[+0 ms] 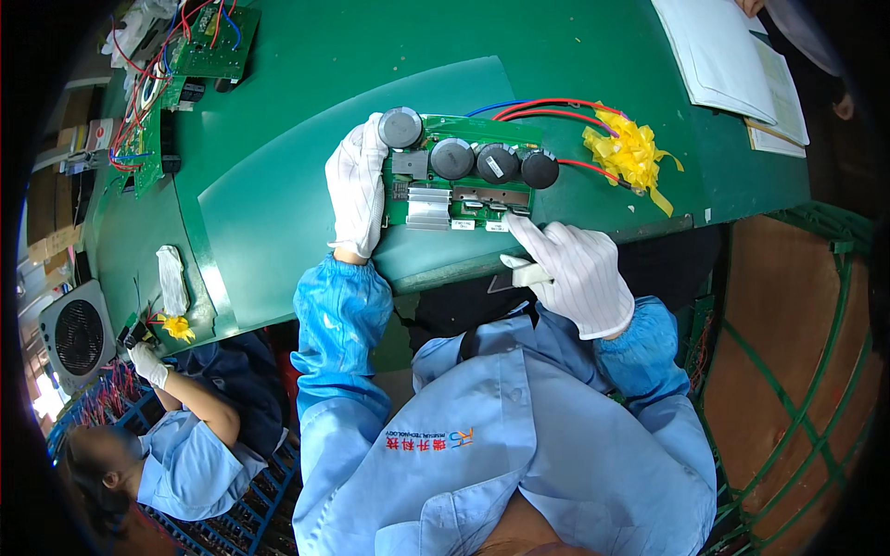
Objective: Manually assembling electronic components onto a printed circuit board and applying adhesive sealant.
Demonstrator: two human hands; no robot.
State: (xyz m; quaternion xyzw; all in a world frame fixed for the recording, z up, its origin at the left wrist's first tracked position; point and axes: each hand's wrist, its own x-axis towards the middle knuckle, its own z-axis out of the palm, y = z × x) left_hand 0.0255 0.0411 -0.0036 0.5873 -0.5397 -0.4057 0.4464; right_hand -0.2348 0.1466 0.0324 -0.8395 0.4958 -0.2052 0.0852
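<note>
A green circuit board [438, 196] rests on the near part of the green table, with large round black capacitors [497, 163] and a silver finned heat sink [428, 208]. My left hand [357, 190], in a white glove, grips its left edge, thumb side by the leftmost capacitor. My white-gloved right hand [579, 278] is at the board's near right corner. Its index finger reaches out to small upright components [496, 206] there, with the thumb apart below; the other fingers are partly hidden. Red and blue wires [565, 104] run from the board to crumpled yellow tape [633, 153].
More wired circuit boards [211, 46] lie at the far left of the green table [306, 56]. White papers [718, 65] are at the far right, near another person's hand. At left, a co-worker [190, 463] sits by a fan [79, 338] and a white glove [172, 281].
</note>
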